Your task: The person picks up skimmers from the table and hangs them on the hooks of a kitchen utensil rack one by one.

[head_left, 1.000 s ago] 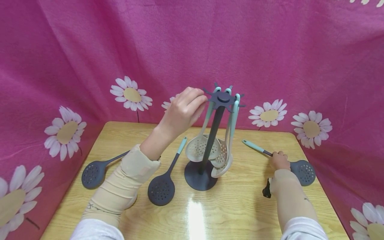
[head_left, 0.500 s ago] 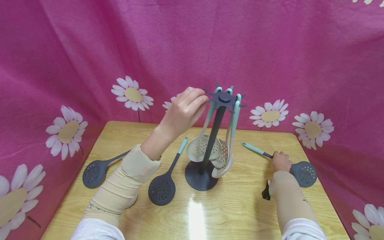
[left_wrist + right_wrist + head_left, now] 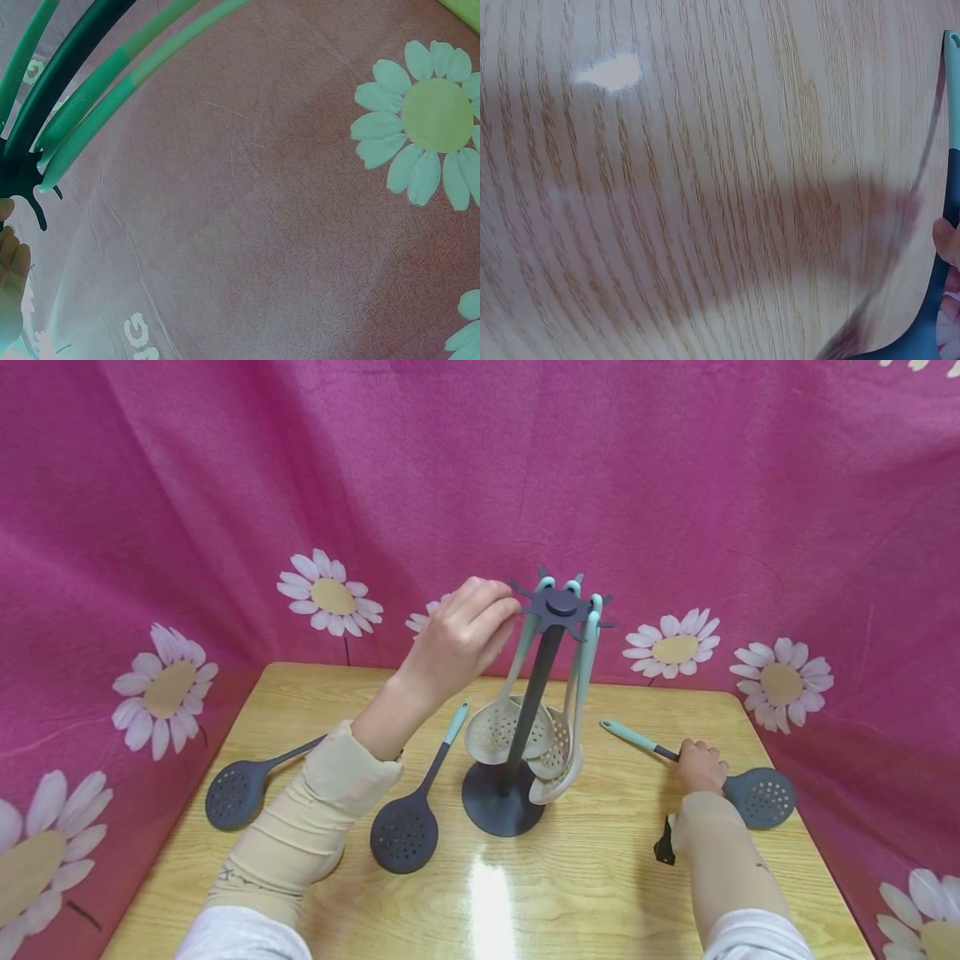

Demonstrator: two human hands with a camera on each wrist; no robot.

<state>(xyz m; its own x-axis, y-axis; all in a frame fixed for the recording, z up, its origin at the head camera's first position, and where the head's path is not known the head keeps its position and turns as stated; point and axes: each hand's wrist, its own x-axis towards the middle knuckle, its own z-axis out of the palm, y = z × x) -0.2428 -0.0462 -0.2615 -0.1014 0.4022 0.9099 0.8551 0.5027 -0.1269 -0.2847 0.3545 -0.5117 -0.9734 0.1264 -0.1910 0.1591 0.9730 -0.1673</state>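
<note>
My left hand [image 3: 468, 631] pinches one hook arm at the left of a dark utensil rack [image 3: 561, 603], which stands on a round base. Several pale ladles and slotted spoons [image 3: 501, 731] with mint handles hang from the rack. In the left wrist view, fingertips [image 3: 19, 262] of that hand show beside the rack's hooks. On the right, my right hand [image 3: 702, 767] grips the dark shaft of a skimmer [image 3: 763, 797] with a mint handle end. The right wrist view shows that skimmer's handle [image 3: 953, 112] along its right edge, the thumb against the shaft.
Two more dark skimmers lie on the wooden table [image 3: 585, 893]: one skimmer [image 3: 405, 835] left of the rack's base, another skimmer [image 3: 234, 795] farther left, its handle end hidden behind the left arm. A pink flowered cloth [image 3: 420, 460] encloses the back and sides.
The right hand's skimmer has turned slightly, its mint handle end shifting left and nearer and its head a little right and nearer. The left hand and rack stay put.
</note>
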